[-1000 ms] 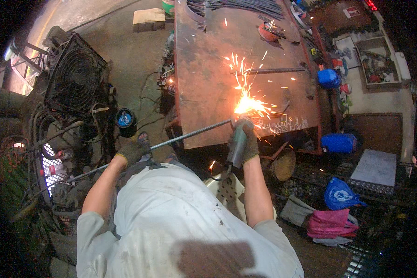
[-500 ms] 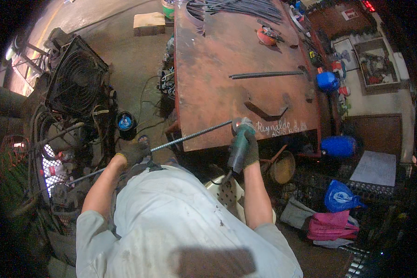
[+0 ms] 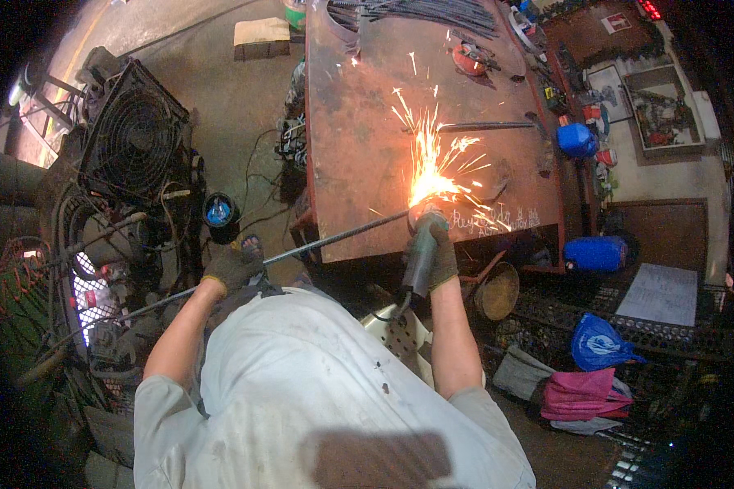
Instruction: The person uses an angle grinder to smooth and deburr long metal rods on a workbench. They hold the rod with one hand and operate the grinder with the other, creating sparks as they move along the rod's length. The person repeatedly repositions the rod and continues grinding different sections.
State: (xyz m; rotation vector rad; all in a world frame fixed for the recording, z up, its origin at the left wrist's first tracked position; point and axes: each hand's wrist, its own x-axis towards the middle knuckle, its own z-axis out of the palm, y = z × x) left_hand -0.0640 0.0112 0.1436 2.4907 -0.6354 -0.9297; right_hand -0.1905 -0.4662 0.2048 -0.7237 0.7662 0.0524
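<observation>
Head view, looking straight down over a pale work shirt.

Right hand (image 3: 439, 248), gloved, fingers closed around the grey barrel of a handheld angle grinder (image 3: 421, 259). Forearm runs straight forward, wrist level, disc end set at the near edge of the rusty brown steel tabletop (image 3: 359, 147). Orange sparks (image 3: 432, 163) fan away across the plate.

Left hand (image 3: 230, 265), gloved, fingers closed around a long thin grey steel rod (image 3: 334, 240). Arm reaches out left, elbow bent. The rod runs from lower left past this hand up to the grinder disc, where its far end lies on the tabletop edge.

Risks, judged:
- Rod is gripped well back from the cut; it may chatter or kick, and the disc could bind.
- Sparks fly toward the loose bars and tools on the far tabletop; the cables (image 3: 281, 147) on the floor just left of the tabletop are a fire hazard if the spray swings.
- Black box fan (image 3: 134, 134) stands well left, apart from the sparks.
</observation>
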